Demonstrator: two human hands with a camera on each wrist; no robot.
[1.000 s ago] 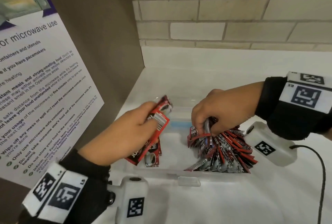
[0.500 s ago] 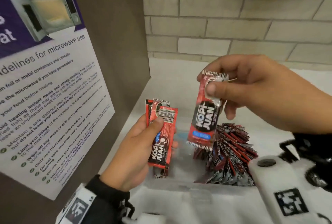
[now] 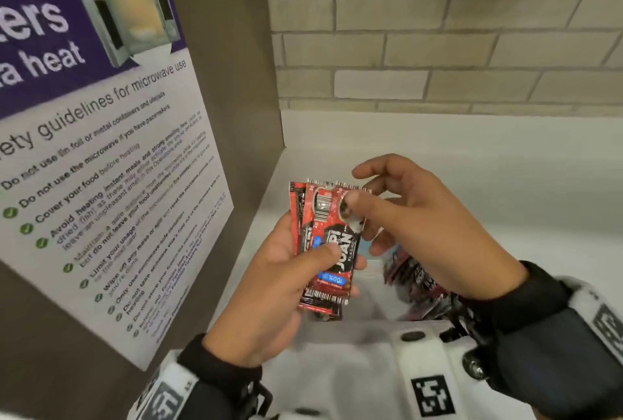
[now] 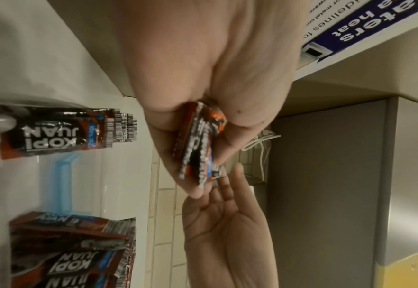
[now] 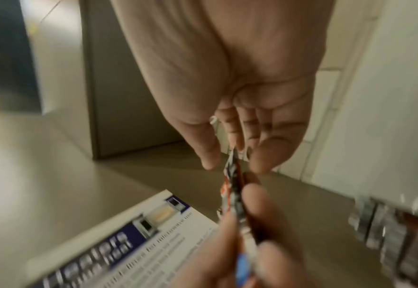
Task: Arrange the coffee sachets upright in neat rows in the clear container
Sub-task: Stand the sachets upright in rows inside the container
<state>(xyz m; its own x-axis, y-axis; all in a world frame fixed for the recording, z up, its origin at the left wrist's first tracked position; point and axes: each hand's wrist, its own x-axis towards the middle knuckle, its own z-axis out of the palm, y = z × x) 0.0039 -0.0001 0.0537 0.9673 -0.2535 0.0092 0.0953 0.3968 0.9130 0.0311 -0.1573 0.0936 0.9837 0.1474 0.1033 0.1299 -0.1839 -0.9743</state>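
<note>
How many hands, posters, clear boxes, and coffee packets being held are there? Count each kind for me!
Hands: 2, the left hand and the right hand
Held sachets: 3, going by the top edges showing
Poster: 1
Clear container: 1
Total: 7
The sachets in the container are too blurry to count.

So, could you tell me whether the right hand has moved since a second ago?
Yes: the right hand rose out of the clear container and now meets the left hand's sachets.
</note>
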